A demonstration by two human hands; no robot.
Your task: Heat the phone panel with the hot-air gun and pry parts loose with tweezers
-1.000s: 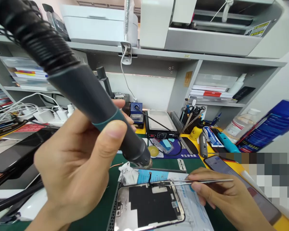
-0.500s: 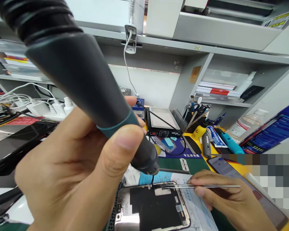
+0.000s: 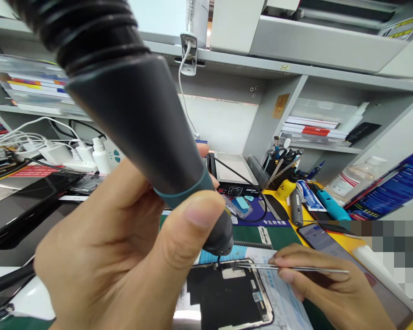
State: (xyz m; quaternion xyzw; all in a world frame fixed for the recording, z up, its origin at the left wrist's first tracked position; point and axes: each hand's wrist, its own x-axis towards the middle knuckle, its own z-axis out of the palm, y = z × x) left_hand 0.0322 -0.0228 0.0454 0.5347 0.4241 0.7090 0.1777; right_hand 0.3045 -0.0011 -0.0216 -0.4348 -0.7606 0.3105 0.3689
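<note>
Phone panel (image 3: 227, 295) lies at the bottom centre of the frame; we pinch tweezers (image 3: 325, 270) in our right hand (image 3: 325, 291), lower right, their points at its upper edge, while our left hand (image 3: 117, 256), lower left, grasps a dark hosed handpiece (image 3: 137, 123).

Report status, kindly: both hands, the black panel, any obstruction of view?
Left hand gripping dark handpiece, aimed toward panel. Right hand holding tweezers, tips at panel's far edge. Left hand blocks view of panel's left side.

left grip (image 3: 131, 256): around dark handpiece (image 3: 134, 119) | right grip (image 3: 320, 279): pinching tweezers (image 3: 261, 266), ends at black-backed panel (image 3: 223, 295)'s far edge
</note>
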